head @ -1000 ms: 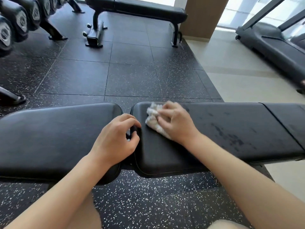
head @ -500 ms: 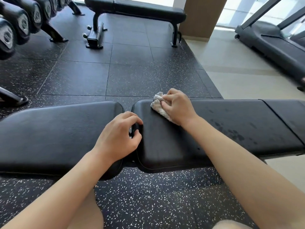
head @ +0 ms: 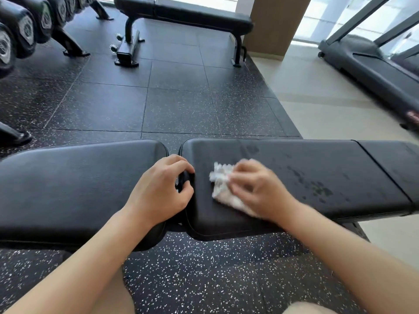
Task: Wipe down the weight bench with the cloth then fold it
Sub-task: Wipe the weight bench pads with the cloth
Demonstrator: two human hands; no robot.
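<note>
The black weight bench lies across the view as two pads, a left pad (head: 68, 184) and a right pad (head: 328, 164), with a narrow gap between them. My left hand (head: 158, 191) grips the right pad's end at the gap, fingers curled into it. My right hand (head: 260, 191), blurred by motion, holds a crumpled white cloth (head: 221, 184) pressed onto the left part of the right pad. Most of the cloth is hidden under the palm. Dark damp marks (head: 317, 189) show on the pad to the right of the hand.
A second black bench (head: 186, 14) stands at the back. A dumbbell rack (head: 27, 30) lines the far left, and a treadmill (head: 374, 64) sits at the right on the pale floor. Speckled rubber flooring (head: 181, 105) lies between the benches. My bare knees show at the bottom edge.
My right hand has slid the cloth from the pad's far edge back toward me and slightly right. My left hand has kept its grip at the gap.
</note>
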